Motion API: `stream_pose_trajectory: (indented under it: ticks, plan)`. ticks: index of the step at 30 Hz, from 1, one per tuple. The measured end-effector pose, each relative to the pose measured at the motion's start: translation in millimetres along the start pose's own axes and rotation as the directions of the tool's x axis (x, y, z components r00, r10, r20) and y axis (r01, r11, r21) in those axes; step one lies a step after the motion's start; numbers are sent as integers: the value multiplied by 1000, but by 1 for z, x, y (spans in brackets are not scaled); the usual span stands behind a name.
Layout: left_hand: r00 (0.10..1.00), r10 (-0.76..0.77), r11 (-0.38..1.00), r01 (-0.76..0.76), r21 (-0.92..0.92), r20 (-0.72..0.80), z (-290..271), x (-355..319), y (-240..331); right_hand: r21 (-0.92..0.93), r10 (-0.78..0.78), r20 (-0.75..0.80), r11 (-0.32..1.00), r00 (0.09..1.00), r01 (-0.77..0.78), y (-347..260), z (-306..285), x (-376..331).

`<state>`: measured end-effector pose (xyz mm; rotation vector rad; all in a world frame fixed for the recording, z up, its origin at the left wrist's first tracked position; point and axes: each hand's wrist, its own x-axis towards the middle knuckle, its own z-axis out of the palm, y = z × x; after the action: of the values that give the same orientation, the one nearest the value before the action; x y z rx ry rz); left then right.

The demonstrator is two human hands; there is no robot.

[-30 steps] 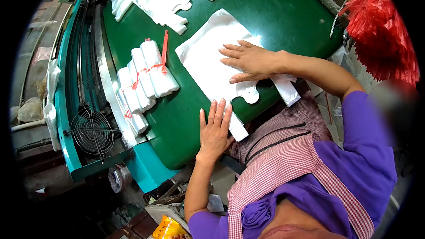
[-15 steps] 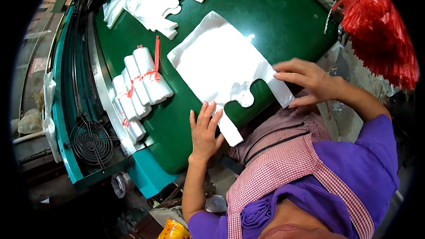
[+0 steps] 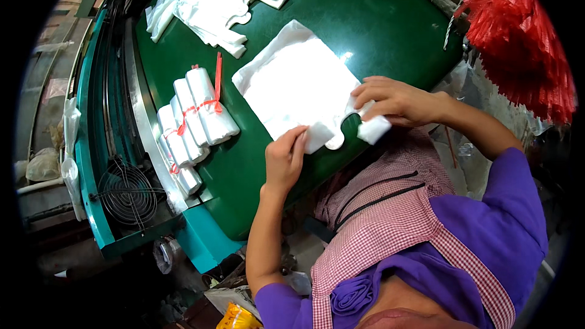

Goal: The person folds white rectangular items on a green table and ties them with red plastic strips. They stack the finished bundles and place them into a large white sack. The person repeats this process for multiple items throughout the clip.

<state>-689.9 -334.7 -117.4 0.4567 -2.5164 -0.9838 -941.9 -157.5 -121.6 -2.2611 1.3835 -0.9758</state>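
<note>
Gripping the flat white plastic bag stack (image 3: 292, 94) on the green counter (image 3: 378, 18), left hand (image 3: 285, 159) and right hand (image 3: 393, 100) fingers pinched its two handle loops.

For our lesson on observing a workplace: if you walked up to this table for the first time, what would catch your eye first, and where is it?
First, the flat stack of white plastic bags in the middle of the dark green table, with the left hand and the right hand gripping its near handle ends. Next, the bright red bundle of strings at the far right edge. Then the rolled white bags tied with red string to the left of the stack.
</note>
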Motion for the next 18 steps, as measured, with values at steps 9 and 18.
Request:
stream_pose_trajectory:
  ticks: [9, 18]
  plan:
    - [994, 46, 950, -13, 311, -100, 17, 5, -6, -160, 371, 100, 922, 923, -353, 3, 41, 83]
    - [903, 419, 781, -411, 470, 93, 27, -15, 3, -379, 121, -121, 912, 985, -159, 4, 62, 57]
